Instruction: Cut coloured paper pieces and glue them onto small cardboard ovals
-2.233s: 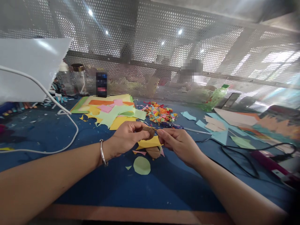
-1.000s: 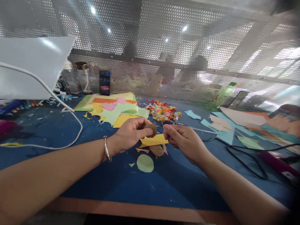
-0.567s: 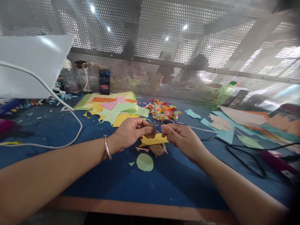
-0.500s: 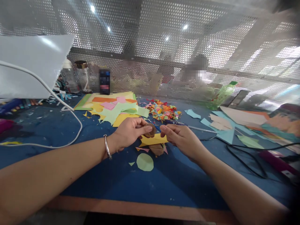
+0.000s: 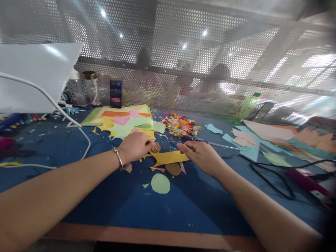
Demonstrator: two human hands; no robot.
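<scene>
My left hand (image 5: 136, 144), with a silver bracelet at the wrist, is closed with a small round brown disc (image 5: 156, 148) at its fingertips. The disc is low over yellow paper. My right hand (image 5: 196, 150) pinches a thin blue pen-like stick (image 5: 171, 142) whose pale tip points up and left, apart from the disc. Between and below the hands lies a cut yellow paper strip (image 5: 170, 157). It partly covers a larger brown round piece (image 5: 173, 169). Nearer me are a pale green paper circle (image 5: 160, 183) and small pink scraps.
Behind the hands are stacked coloured papers (image 5: 126, 122) and a heap of shredded paper (image 5: 182, 125). Further right lie a long metal blade (image 5: 223, 145), blue and beige paper pieces (image 5: 244, 137) and black cable (image 5: 278, 175). A white cable (image 5: 85, 133) loops at left.
My left hand has moved left and slightly down with the disc, away from my right hand. The blue stick in my right hand now shows more clearly. The view has shifted slightly.
</scene>
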